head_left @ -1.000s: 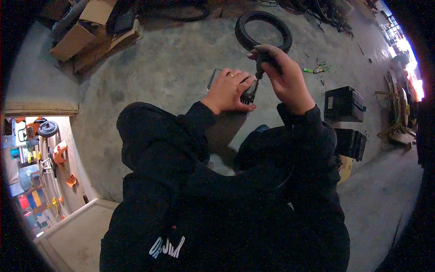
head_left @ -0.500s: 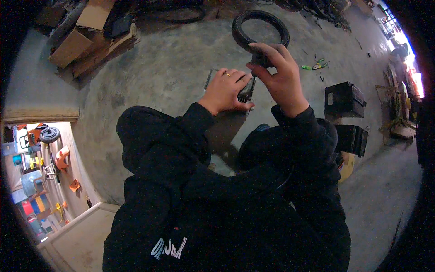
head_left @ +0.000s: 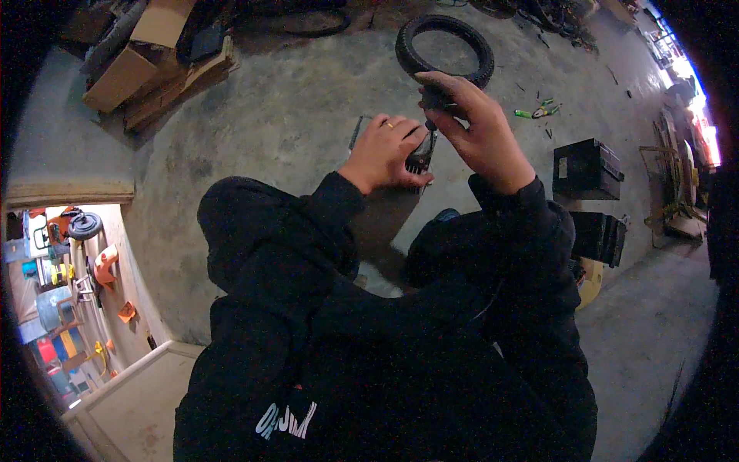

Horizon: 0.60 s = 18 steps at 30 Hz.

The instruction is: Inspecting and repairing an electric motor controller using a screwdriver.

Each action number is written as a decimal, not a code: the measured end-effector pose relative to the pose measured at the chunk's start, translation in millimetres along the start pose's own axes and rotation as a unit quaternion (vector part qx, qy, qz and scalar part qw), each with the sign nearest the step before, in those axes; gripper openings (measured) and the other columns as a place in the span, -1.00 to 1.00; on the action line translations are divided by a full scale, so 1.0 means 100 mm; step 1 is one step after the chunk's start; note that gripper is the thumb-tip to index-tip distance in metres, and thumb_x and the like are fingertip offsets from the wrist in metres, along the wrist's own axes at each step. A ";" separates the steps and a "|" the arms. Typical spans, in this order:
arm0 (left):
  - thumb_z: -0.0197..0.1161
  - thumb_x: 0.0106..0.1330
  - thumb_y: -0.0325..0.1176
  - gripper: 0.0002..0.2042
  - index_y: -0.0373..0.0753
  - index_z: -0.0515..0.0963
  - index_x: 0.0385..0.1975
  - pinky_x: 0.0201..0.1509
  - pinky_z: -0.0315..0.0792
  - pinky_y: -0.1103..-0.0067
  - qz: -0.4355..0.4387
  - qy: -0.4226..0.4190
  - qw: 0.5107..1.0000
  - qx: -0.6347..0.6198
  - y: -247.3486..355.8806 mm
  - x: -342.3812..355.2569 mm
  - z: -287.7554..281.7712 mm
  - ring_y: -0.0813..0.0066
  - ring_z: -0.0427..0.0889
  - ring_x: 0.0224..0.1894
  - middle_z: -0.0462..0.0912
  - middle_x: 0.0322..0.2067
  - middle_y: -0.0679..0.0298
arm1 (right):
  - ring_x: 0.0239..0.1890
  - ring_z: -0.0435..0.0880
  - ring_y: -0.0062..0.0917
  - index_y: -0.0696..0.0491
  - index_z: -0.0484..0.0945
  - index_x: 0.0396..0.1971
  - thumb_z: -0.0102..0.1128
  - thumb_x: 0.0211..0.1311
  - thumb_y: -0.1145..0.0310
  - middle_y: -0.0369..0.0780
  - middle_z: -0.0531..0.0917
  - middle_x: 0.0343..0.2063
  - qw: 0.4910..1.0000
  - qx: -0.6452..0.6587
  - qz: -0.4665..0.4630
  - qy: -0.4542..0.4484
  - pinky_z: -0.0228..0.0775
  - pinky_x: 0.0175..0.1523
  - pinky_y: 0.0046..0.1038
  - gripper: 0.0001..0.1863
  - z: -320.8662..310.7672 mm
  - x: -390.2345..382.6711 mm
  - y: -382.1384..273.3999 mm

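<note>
My left hand [head_left: 385, 152] is curled over a dark metal part with fins [head_left: 418, 160] low over the concrete floor, gripping it with thumb and fingers. A pale, thin edge of something shows just left of those fingers, too hidden to name. My right hand [head_left: 481, 132] grips a dark-handled tool [head_left: 436, 100], which looks like a screwdriver, upright above the part, its thin shaft reaching down to the part's right side beside my left fingertips.
Beyond my hands lies a black tyre [head_left: 481, 48]. Green-handled pliers [head_left: 545, 109] and small bits lie right of it, above two black boxes [head_left: 585, 168]. Cardboard boxes [head_left: 131, 77] are piled far left; a doorway [head_left: 19, 200] shows assorted items at left.
My right hand and the tool shifted up and slightly left, then back down and a little right, with fingers regripping the handle. My left hand stays on the metal part.
</note>
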<state>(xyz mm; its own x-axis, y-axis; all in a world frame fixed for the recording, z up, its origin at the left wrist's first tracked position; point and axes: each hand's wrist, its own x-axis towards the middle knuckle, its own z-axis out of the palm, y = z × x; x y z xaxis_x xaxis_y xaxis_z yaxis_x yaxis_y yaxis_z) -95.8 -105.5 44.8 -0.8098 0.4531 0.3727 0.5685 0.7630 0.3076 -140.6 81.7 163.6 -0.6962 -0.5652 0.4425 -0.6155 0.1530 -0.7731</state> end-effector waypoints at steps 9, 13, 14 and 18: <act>0.44 -0.06 0.33 -0.14 -0.15 0.54 0.19 0.32 0.26 0.26 0.013 0.015 1.000 0.022 -0.01 -0.01 0.02 0.22 0.52 0.22 0.59 0.12 0.20 | 0.07 0.69 -0.43 0.10 0.44 0.26 0.11 0.29 0.73 -0.10 0.67 0.03 0.992 0.104 0.070 -0.029 0.52 0.15 -0.40 -0.47 -0.06 -0.05 0.12; 0.42 -0.05 0.35 -0.11 -0.15 0.53 0.23 0.33 0.25 0.26 0.002 0.002 1.000 0.027 -0.01 -0.02 0.02 0.22 0.52 0.23 0.58 0.13 0.19 | 0.12 0.68 -0.44 0.12 0.36 0.29 -0.01 0.35 0.76 -0.12 0.65 0.07 0.987 0.131 0.069 -0.058 0.47 0.20 -0.42 -0.47 -0.05 -0.08 0.14; 0.42 -0.05 0.35 -0.11 -0.15 0.53 0.23 0.33 0.25 0.26 0.001 0.003 1.000 0.027 -0.01 -0.02 0.02 0.22 0.52 0.23 0.58 0.13 0.19 | 0.12 0.68 -0.44 0.12 0.36 0.29 -0.01 0.35 0.76 -0.12 0.65 0.07 0.987 0.132 0.069 -0.060 0.47 0.20 -0.42 -0.47 -0.05 -0.08 0.14; 0.41 -0.04 0.36 -0.11 -0.15 0.52 0.23 0.35 0.24 0.25 0.005 0.007 0.999 0.036 -0.03 -0.04 0.04 0.21 0.52 0.23 0.58 0.14 0.18 | 0.16 0.65 -0.41 0.11 0.34 0.30 -0.01 0.36 0.74 -0.12 0.64 0.11 0.990 0.107 0.066 -0.067 0.46 0.21 -0.42 -0.47 -0.07 -0.04 0.12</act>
<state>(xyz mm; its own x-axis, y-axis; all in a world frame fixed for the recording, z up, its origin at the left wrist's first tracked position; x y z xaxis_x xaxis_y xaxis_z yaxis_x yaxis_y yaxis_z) -95.2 -107.6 39.2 -0.8022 0.4542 0.3875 0.5635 0.7904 0.2403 -147.2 91.3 155.9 -0.7007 -0.6570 0.2780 -0.4208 0.0660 -0.9048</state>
